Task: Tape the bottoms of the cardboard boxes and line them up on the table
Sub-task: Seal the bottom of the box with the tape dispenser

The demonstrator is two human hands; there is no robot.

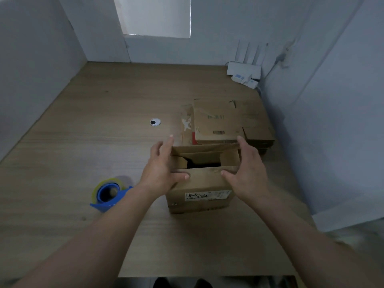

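Note:
A small cardboard box [200,189] stands on the wooden table [104,146] in front of me, its top flaps partly folded in and a dark gap showing between them. A white label is on its near side. My left hand [161,168] lies against the box's left side with straight fingers, thumb on the near flap. My right hand [247,169] lies against the right side, fingers straight, thumb touching the near flap. A blue tape dispenser [108,194] with a yellowish roll sits on the table left of the box.
A pile of flattened cardboard boxes [226,121] lies just behind the box, toward the right wall. A round cable grommet [155,122] is set in the table. A white router [244,71] with antennas stands in the back right corner. Grey walls close in three sides.

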